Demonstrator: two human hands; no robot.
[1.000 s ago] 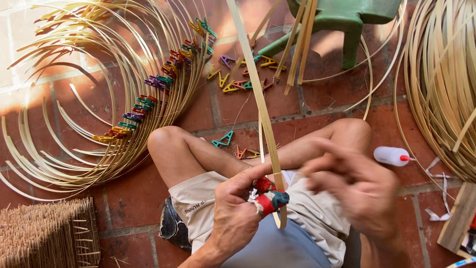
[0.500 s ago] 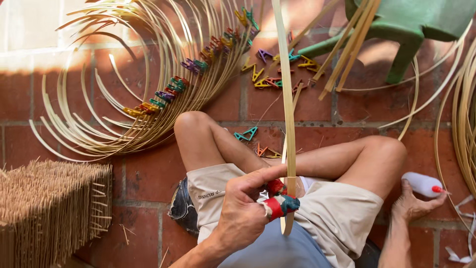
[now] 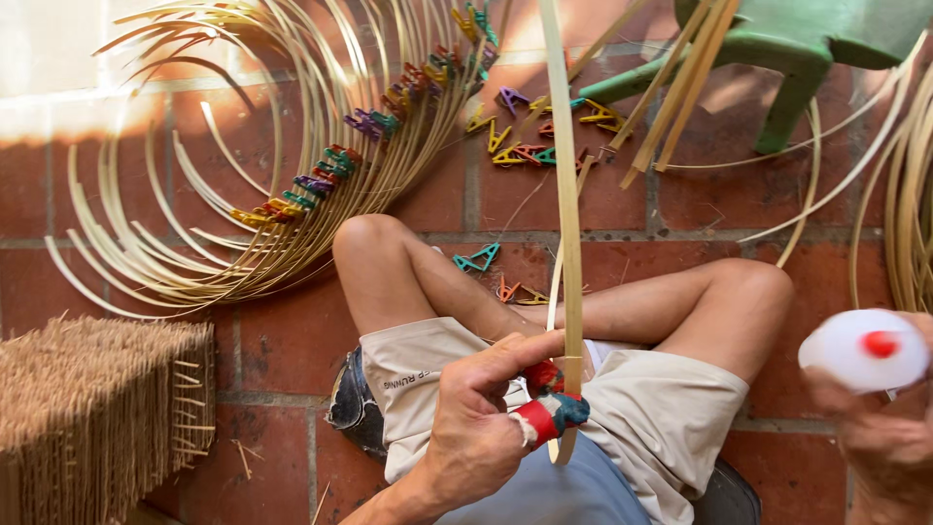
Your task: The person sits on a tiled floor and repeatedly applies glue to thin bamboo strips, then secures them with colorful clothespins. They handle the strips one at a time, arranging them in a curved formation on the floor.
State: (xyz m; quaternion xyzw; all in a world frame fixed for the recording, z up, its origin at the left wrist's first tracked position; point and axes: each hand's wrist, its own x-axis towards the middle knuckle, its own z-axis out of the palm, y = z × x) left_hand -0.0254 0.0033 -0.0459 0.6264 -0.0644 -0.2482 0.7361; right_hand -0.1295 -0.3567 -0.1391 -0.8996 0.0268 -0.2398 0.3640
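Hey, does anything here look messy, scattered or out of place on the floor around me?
Yes. Loose coloured clothes pegs lie scattered on the brick floor near the green stool, and a few more by the knee, while others stay clipped in a row on the coiled cane strips. Nothing looks spilled or broken.

By our left hand's (image 3: 476, 437) fingers we saw a pale yellow bamboo strip (image 3: 566, 233), and the fingertips (image 3: 549, 413) wore red, white and teal tape. Near our right hand's (image 3: 889, 437) fingers the bottle (image 3: 860, 352) was white with a red cap. Beyond the fingers, the clips (image 3: 530, 131) were purple, yellow, teal, orange and red on red brick floor (image 3: 680, 199). The stool (image 3: 797, 44) was green, our shorts (image 3: 661, 418) beige.
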